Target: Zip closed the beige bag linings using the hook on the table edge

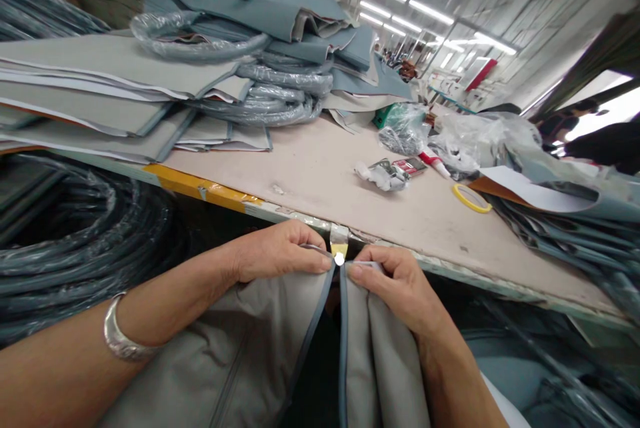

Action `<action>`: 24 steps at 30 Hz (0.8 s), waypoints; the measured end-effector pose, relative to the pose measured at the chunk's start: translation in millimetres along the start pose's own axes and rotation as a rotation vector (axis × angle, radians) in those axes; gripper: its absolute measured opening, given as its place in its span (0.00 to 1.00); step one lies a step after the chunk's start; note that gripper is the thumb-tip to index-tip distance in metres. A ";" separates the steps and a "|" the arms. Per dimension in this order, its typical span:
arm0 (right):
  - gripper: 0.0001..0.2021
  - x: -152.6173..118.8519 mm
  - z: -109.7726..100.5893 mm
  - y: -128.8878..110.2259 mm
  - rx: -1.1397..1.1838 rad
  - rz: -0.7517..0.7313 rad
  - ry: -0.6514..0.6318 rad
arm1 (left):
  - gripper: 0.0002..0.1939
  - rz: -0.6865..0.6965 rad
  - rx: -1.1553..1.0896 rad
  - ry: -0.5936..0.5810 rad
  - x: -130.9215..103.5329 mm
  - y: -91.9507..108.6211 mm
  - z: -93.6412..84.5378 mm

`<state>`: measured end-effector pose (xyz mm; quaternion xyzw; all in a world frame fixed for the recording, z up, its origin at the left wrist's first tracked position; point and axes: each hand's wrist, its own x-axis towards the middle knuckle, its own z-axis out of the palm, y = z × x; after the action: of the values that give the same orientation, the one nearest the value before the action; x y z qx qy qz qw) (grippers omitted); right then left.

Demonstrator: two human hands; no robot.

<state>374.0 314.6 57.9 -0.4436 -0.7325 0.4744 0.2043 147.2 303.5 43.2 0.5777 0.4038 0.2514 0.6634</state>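
My left hand [280, 251] pinches the left edge of a grey fabric panel [220, 361] with blue-grey zipper tape along its edge. My right hand [395, 281] pinches the matching right panel [385, 361] at its top. Both edges meet at a small metal piece [339, 245] fixed to the front edge of the workbench [320, 168], with a shiny round tip between my fingertips. A silver bangle [123, 341] sits on my left wrist.
Stacks of grey panels [100, 88] and plastic-wrapped handles [280, 91] fill the bench's left and back. A yellow tape ring [471, 198], a glue tube [435, 163], small hardware [387, 175] and plastic bags [450, 138] lie at right. Coiled dark piping [70, 235] sits under the bench at left.
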 end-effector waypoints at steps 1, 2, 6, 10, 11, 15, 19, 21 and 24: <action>0.21 0.3 -0.3 -0.3 0.002 -0.002 0.003 | 0.18 -0.004 0.002 0.001 0.0 0.7 -0.2; 0.21 0.5 -0.6 -0.7 0.004 -0.006 0.005 | 0.18 -0.005 0.003 0.003 0.0 1.0 -0.4; 0.20 1.7 -1.6 -1.8 0.015 -0.016 0.003 | 0.18 0.006 -0.012 -0.011 1.1 -0.3 -1.6; 0.19 2.3 -1.9 -2.5 0.000 -0.010 0.013 | 0.17 0.004 0.001 0.005 2.9 -1.2 -2.3; 0.19 2.5 -1.9 -2.9 -0.003 -0.008 0.014 | 0.17 0.005 0.002 0.007 3.2 -1.1 -2.3; 0.20 3.3 -1.8 -4.6 -0.007 -0.003 0.016 | 0.17 0.017 0.022 0.005 3.5 0.9 -2.3; 0.20 3.5 -0.9 -3.7 -0.005 -0.003 0.027 | 0.18 0.008 0.037 0.004 2.9 2.4 -2.7; 0.19 3.4 -0.1 -2.9 -0.001 -0.011 0.038 | 0.17 0.020 0.047 0.001 2.8 1.8 -3.0; 0.19 3.6 0.7 -3.1 0.001 -0.017 0.044 | 0.16 0.042 0.067 0.000 3.2 -0.3 -3.5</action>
<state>370.2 316.8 59.9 -0.4475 -0.7312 0.4632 0.2246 146.1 308.0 42.1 0.6078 0.3996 0.2518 0.6383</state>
